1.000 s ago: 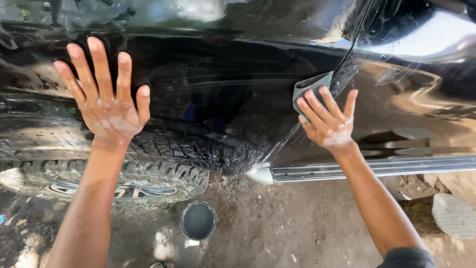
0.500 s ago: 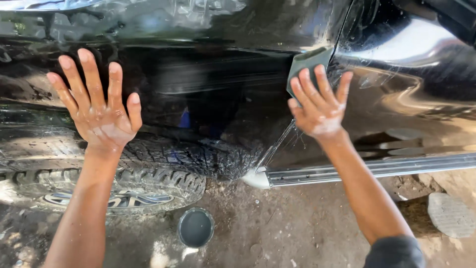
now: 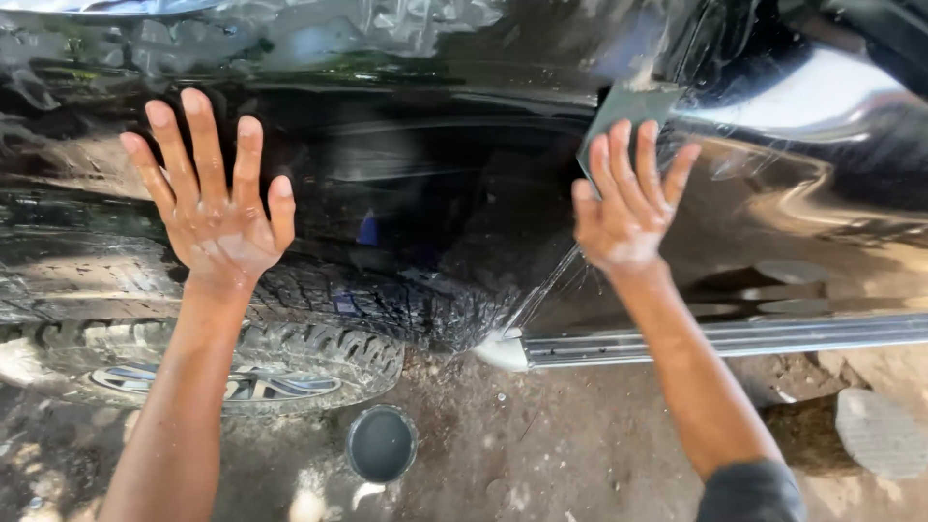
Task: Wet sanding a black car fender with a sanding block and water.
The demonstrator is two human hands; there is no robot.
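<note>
right hand: fingers spread, palm flat, pressing grey pad against car body; pad's top edge showing above fingertips
left hand: open, splayed, holding nothing, braced flat on the wet black panel above the wheel arch
change: pad and right hand higher on the panel than a second ago, now up at the door seam; left hand barely shifted
meaning: wiping stroke climbing the panel, lower strip looking already covered
tyre: below left hand, wet, muddy
side step: silver bar, under right forearm
bucket: small, dark, on dirt ground between the arms
</note>
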